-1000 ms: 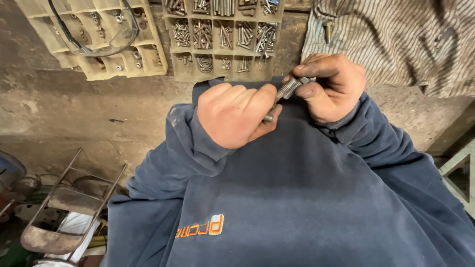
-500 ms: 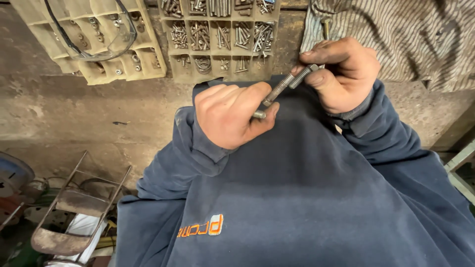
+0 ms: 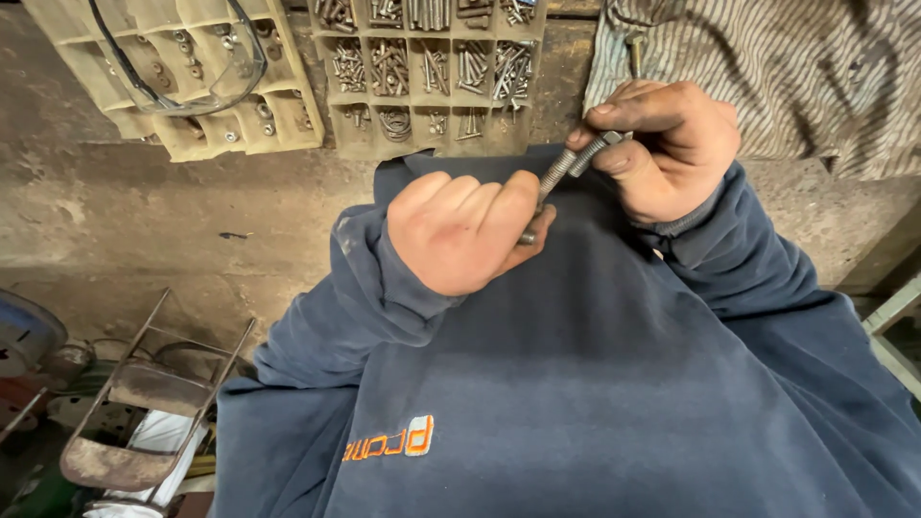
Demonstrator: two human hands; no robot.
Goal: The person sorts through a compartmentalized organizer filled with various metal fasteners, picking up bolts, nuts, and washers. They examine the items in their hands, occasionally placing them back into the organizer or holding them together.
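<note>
You are holding a long threaded bolt [image 3: 561, 173] between both hands, just above your chest, over the dark blue sweatshirt [image 3: 595, 384]. Your left hand [image 3: 460, 235] is curling into a loose fist around the bolt's lower end; the knuckles are facing up and the thumb is pressing against the shaft from below. Your right hand [image 3: 672, 144] is pinching the upper end, forefinger and thumb closing on what looks like a nut [image 3: 606, 142] sitting near the top of the thread. Whether the nut is going on or coming off, the view is not showing.

Judging progress: the nut is sitting high on the shaft, with a fair run of bare thread showing between your two hands. If you are winding it down, most of the travel is remaining; if you are taking it off, you are nearly finished. The bolt itself is tilting, upper end far and right, lower end near and left.

Far left, a tan compartment tray [image 3: 240, 125] is lying on the dusty floor with a loop of black cable [image 3: 173, 101] across it. Beside it, a second tray [image 3: 422, 77] is holding sorted screws and bolts. Far right, a striped cloth [image 3: 806, 67] is lying crumpled. Near left, a rusty metal frame [image 3: 134, 393] is standing among clutter.
</note>
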